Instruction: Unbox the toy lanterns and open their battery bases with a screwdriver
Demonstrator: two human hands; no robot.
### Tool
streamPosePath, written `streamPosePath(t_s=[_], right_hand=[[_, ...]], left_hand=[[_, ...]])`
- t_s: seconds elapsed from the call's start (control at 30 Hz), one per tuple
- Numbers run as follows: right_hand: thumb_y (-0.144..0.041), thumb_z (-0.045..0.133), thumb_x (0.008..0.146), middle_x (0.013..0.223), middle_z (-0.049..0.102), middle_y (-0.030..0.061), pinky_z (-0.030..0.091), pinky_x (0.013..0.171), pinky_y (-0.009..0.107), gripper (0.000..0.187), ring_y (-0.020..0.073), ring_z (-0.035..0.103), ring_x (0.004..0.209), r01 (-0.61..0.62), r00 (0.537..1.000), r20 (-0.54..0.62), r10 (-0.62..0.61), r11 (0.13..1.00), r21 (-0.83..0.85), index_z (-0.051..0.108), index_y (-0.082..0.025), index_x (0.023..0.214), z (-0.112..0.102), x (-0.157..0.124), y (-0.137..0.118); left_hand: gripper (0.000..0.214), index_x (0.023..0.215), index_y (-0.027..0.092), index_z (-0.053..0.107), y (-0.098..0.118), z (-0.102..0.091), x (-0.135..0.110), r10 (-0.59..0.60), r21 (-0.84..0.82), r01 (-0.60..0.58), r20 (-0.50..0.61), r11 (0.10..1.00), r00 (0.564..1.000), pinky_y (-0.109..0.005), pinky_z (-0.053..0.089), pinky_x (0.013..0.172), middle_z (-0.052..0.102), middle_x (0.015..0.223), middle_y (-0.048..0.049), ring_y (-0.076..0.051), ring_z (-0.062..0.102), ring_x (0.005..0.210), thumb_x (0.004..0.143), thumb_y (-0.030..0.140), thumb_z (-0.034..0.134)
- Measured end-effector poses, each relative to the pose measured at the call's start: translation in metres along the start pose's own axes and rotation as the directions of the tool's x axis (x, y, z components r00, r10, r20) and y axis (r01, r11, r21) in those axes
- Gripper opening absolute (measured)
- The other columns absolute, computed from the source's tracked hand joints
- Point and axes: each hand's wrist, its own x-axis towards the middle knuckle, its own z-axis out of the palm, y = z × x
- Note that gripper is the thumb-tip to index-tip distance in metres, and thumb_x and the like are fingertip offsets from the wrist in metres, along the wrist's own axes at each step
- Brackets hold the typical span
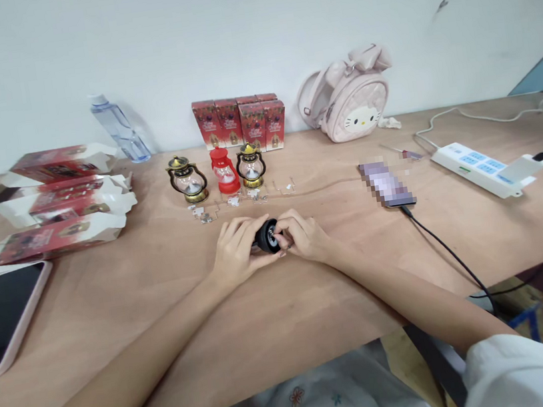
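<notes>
My left hand (238,247) is closed around a small black lantern (267,236) lying on its side, its round underside turned to the right. Most of the lantern's body is hidden by my fingers. At that underside, the thumb and fingertips of my right hand (303,234) are pinched together; what they hold, if anything, is too small to make out. Just beyond my hands stand a bronze-and-black lantern (188,180), a red lantern (224,171) and a second bronze-and-black lantern (251,166), all upright. Thin wire pieces and small white bits (204,211) lie in front of them.
Red boxes (263,127) stand against the wall. Opened red cartons (61,236) lie left, near a water bottle (120,130) and a phone (2,322). To the right are a pink bag (356,107), a cabled phone (385,184), a screwdriver (407,154) and a power strip (476,168).
</notes>
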Motion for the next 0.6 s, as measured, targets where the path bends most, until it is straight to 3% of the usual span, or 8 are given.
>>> streamPosePath(t_s=[0.27,0.47,0.6], right_hand=[[-0.019,0.037,0.094,0.085,0.054,0.004,0.035,0.043,0.016,0.005,0.0063,0.052,0.059,0.022,0.999,-0.03,-0.021,0.999,0.044,0.041,-0.017,0.094,-0.0017,0.0009,-0.0009],[-0.024,0.035,0.096,0.087,0.054,0.0051,0.038,0.046,0.017,0.009,0.0075,0.053,0.061,-0.038,0.999,0.026,0.036,0.994,0.099,0.041,-0.018,0.094,0.0008,-0.0027,-0.0001],[-0.024,0.036,0.096,0.088,0.054,0.0052,0.037,0.045,0.016,0.009,0.0071,0.052,0.06,-0.049,0.999,0.001,0.049,0.99,0.132,0.042,-0.018,0.095,0.0004,-0.0018,-0.0005]], left_hand=[[0.062,0.122,0.013,0.049,-0.0002,0.0001,0.0001,0.028,-0.011,-0.028,-0.024,1.0,0.999,-0.035,0.043,0.078,0.065,0.1,-0.0116,-0.023,0.056,0.091,0.075,0.051,0.064],[0.063,0.123,0.014,0.048,-0.0002,-0.0003,0.0004,0.019,-0.019,-0.02,-0.023,1.0,1.0,-0.035,0.044,0.079,0.065,0.1,-0.0115,-0.023,0.057,0.092,0.075,0.051,0.064],[0.063,0.123,0.013,0.048,0.0,0.0004,0.0005,0.021,-0.025,-0.022,-0.035,0.999,0.999,-0.035,0.044,0.078,0.065,0.099,-0.0119,-0.023,0.057,0.091,0.074,0.05,0.066]])
